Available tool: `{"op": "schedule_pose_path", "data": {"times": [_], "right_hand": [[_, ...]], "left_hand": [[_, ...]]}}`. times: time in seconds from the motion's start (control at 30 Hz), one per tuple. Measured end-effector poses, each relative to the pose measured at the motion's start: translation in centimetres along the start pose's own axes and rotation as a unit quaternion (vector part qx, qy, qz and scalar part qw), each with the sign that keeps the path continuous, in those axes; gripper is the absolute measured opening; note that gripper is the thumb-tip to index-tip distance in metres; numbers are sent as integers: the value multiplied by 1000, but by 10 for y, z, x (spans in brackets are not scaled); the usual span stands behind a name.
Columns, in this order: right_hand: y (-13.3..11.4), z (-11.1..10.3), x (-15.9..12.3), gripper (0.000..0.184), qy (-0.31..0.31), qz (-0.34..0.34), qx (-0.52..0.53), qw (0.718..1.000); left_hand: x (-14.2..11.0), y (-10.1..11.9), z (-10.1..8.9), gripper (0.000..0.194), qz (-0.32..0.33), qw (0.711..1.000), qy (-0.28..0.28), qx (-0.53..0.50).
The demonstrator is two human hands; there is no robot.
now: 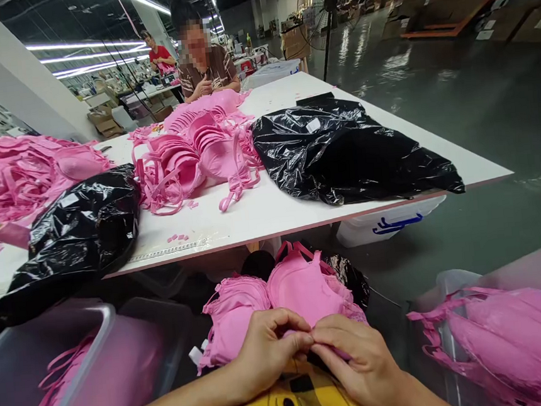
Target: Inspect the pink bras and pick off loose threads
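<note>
Both hands meet just above my lap, thumbs and fingertips pressed together. My left hand [270,342] pinches a small edge of a pink bra [296,283]. From the other side, my right hand [354,350] grips the same strip of pink fabric, its fingertips touching those of my left. The bra's cups face up beyond my fingers, with straps and lacy edges around them and a white tag at the left. My fingers hide the exact bit being held.
On the white table [281,211] lie a row of nested pink bras [218,150], a pink heap [35,167] and black plastic bags [336,146] [96,218]. Plastic bins [113,324] flank me; pink bras [513,333] fill the right one. A co-worker [214,66] sits across.
</note>
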State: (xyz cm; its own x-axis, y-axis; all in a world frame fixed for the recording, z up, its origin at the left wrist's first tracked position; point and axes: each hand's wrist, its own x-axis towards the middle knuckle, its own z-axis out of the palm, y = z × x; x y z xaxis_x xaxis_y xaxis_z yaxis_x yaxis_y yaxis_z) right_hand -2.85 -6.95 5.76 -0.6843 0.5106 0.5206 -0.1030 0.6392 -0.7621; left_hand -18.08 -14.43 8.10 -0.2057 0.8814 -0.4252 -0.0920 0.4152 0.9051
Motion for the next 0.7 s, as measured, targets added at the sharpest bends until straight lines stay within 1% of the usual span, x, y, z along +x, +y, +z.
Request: {"op": "schedule_pose_path", "data": {"times": [0.07,0.1,0.13,0.17,0.2,0.23,0.3,0.37,0.4,0.43,0.53,0.6,0.67,0.7], "right_hand": [[7,-10,0,18,25,-11,-18,999],[12,-16,0,17,38,-11,-30,999],[18,-23,0,17,51,-10,-45,998],[25,-31,0,16,61,-9,-62,996],[33,-38,-1,16,67,-12,-80,994],[41,-45,-1,17,71,-19,-98,993],[56,-56,-2,19,70,-39,-127,989],[68,-63,-4,21,60,-57,-146,986],[72,-65,-5,21,55,-64,-152,985],[76,-66,-6,21,49,-69,-158,984],[80,-67,-7,26,29,-88,-173,981],[80,-67,-6,29,16,-105,-180,978],[80,-69,-3,31,2,-122,-177,977],[81,-70,-1,32,-8,-127,-171,977]], "left_hand": [[6,10,-2,13,18,998,-25,54],[11,15,-4,15,45,993,-25,103],[16,21,-6,17,85,982,-18,165],[21,27,-8,18,134,964,-9,231],[28,32,-10,19,183,938,-8,295],[35,35,-11,20,226,908,-19,353],[51,38,-9,22,285,837,-66,462],[67,36,-5,24,306,762,-110,560],[74,33,-1,25,309,731,-126,595],[80,31,2,25,312,708,-142,617],[90,24,9,22,333,667,-178,642],[92,22,11,20,344,642,-181,661],[90,21,10,21,350,627,-178,673],[90,21,9,21,354,626,-180,671]]}}
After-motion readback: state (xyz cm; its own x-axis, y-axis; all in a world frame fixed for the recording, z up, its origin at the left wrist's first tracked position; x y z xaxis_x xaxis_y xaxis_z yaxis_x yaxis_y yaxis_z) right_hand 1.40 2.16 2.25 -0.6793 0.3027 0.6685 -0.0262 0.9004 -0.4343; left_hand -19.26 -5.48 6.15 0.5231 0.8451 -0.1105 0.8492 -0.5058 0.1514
